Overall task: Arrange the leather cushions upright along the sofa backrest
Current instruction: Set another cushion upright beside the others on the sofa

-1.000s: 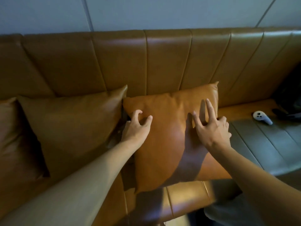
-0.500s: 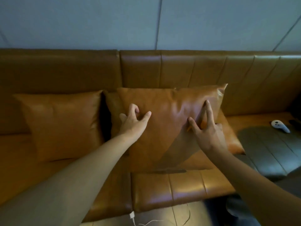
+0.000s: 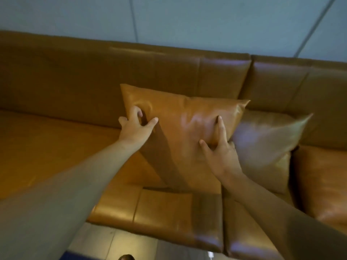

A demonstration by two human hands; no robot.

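Observation:
A tan leather cushion (image 3: 180, 117) is held tilted above the sofa seat (image 3: 47, 147), its top edge near the backrest (image 3: 112, 72). My left hand (image 3: 137, 126) pinches the leather near its upper left corner. My right hand (image 3: 219, 151) grips its right side, fingers pressing folds into the front. A second leather cushion (image 3: 268, 143) leans against the backrest just to the right, partly behind the held one and my right hand.
The brown leather sofa fills the view, with a long stretch of seat to the left of the cushions. A grey panelled wall (image 3: 187, 21) rises behind the backrest. Pale floor (image 3: 105, 241) shows below the seat's front edge.
The held cushion has been carried left along the sofa, past the neighbouring cushion, which is now on its right. The view has swung left; the white controller is out of sight.

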